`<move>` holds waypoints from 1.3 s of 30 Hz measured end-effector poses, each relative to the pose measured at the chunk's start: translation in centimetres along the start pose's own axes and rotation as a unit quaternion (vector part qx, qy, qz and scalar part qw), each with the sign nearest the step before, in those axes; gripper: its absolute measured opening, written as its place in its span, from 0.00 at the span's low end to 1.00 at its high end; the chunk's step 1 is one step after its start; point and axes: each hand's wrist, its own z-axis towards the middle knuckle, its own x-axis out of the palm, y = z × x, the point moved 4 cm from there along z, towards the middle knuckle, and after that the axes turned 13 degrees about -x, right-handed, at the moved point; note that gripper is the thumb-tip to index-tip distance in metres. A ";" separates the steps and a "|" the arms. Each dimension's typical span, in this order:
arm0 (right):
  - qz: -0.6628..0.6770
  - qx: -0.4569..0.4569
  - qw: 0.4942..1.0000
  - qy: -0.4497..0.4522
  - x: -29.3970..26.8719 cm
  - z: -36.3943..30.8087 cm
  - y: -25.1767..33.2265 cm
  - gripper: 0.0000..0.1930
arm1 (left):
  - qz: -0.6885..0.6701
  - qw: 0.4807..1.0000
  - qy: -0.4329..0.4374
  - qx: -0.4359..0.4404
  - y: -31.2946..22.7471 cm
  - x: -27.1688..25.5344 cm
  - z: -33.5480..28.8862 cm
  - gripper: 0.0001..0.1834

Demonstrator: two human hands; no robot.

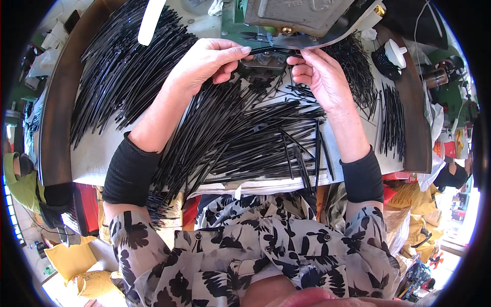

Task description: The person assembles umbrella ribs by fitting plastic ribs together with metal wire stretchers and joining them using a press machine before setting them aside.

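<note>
Under the head of a green and grey machine (286, 18), my left hand (212, 59) and my right hand (322, 74) face each other. A thin black strip (273, 50) runs between them, pinched between thumb and forefinger at each end. Its middle lies over the small metal base (263, 62) of the machine. Just above it are dark pointed pieces (255, 37), whose exact kind I cannot make out. Below my hands a heap of long thin black strips (245, 133) covers the near middle of the worktable.
More black strips form a big pile (128, 66) at the left, a tangled pile (355, 66) at the right and a small bundle (392, 123) beyond it. Raised brown edges (55, 133) flank the table (97, 166). A white-capped black object (395, 53) stands far right.
</note>
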 end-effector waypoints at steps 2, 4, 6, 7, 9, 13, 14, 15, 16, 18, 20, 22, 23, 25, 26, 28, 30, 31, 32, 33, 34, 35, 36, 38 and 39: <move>-0.002 0.003 1.000 -0.001 -0.1 0.1 0.0 0.12 | -0.007 1.000 0.006 -0.004 0.0 0.0 0.1 0.16; 0.005 -0.003 1.000 0.002 0.1 0.1 -0.1 0.12 | 0.005 1.000 0.012 -0.001 0.0 -0.3 0.0 0.16; 0.007 -0.004 1.000 0.001 0.2 0.2 -0.1 0.12 | 0.003 1.000 0.014 0.003 -0.2 -0.4 -0.2 0.16; 0.010 -0.005 1.000 0.002 0.3 0.3 -0.2 0.12 | 0.001 1.000 0.013 0.007 -0.3 -0.4 -0.3 0.16; 0.016 -0.005 1.000 0.004 0.2 0.3 -0.1 0.12 | 0.003 1.000 0.000 0.008 -0.2 -0.2 -0.1 0.16; 0.005 -0.002 1.000 -0.002 -0.3 0.4 -0.3 0.11 | 0.009 1.000 -0.008 0.008 0.0 -0.1 0.3 0.15; 0.003 -0.004 1.000 -0.004 -0.4 0.4 -0.3 0.11 | 0.010 1.000 -0.006 0.009 -0.1 0.0 0.3 0.15; 0.002 -0.003 1.000 -0.005 -0.3 0.4 -0.3 0.11 | 0.016 1.000 -0.007 0.008 -0.2 0.0 0.2 0.15; 0.001 -0.002 1.000 -0.006 -0.2 0.4 -0.2 0.11 | 0.023 1.000 -0.009 0.006 -0.3 0.0 0.0 0.15; 0.008 0.001 1.000 -0.003 -0.4 0.4 -0.4 0.11 | 0.023 1.000 -0.005 0.002 -0.3 0.1 -0.1 0.16; 0.030 0.022 0.999 0.001 -0.5 0.5 -0.7 0.11 | 0.022 1.000 -0.005 -0.002 -0.4 -0.1 -0.2 0.16; 0.033 0.023 0.999 -0.001 -0.4 0.5 -0.8 0.12 | 0.037 0.999 -0.023 0.000 -0.5 -0.1 -0.5 0.17; 0.036 0.025 0.999 -0.004 -0.4 0.5 -1.0 0.12 | 0.045 0.999 -0.030 0.006 -0.5 -0.1 -0.5 0.18; 0.045 0.024 0.999 0.003 -0.9 0.4 -0.9 0.12 | 0.058 0.998 -0.017 0.021 -0.6 0.1 -0.4 0.18; 0.050 0.019 0.999 0.005 -1.1 0.3 -0.8 0.12 | 0.063 0.998 -0.010 0.025 -0.9 0.3 -0.5 0.19; 0.044 0.012 0.999 0.011 -1.3 0.7 -0.5 0.13 | 0.050 0.998 0.003 0.044 -1.3 0.2 -0.3 0.19; 0.033 -0.004 0.999 0.013 -0.8 0.6 -0.3 0.13 | 0.045 0.998 0.015 0.035 -1.3 -0.1 -0.7 0.19; 0.011 -0.016 1.000 0.013 -0.3 0.5 0.2 0.13 | 0.045 0.998 0.013 0.033 -1.5 -0.5 -0.9 0.19; 0.013 -0.015 1.000 0.014 0.0 0.5 0.3 0.13 | 0.065 0.997 0.028 0.027 -1.7 -0.7 -1.1 0.19; -0.102 -0.056 0.993 0.000 0.0 0.6 0.6 0.13 | 0.084 0.995 0.044 0.022 -1.8 -0.8 -1.2 0.19; -0.217 -0.096 0.971 -0.014 -0.1 0.5 1.2 0.13 | 0.085 0.995 0.044 0.022 -1.8 -0.8 -1.2 0.19; -0.305 -0.099 0.947 0.020 0.2 0.4 1.8 0.12 | 0.101 0.994 0.047 0.016 -1.7 -0.7 -1.3 0.19; -0.305 -0.099 0.947 0.019 0.6 0.1 2.1 0.12 | 0.118 0.992 0.050 0.011 -1.7 -0.6 -1.3 0.18; -0.411 -0.093 0.896 0.137 3.6 -1.0 1.9 0.10 | 0.120 0.989 0.090 0.009 -1.4 0.2 -1.4 0.18; -0.404 -0.072 0.901 0.141 4.7 -1.6 1.6 0.11 | 0.140 0.986 0.090 0.009 -1.2 0.6 -1.5 0.18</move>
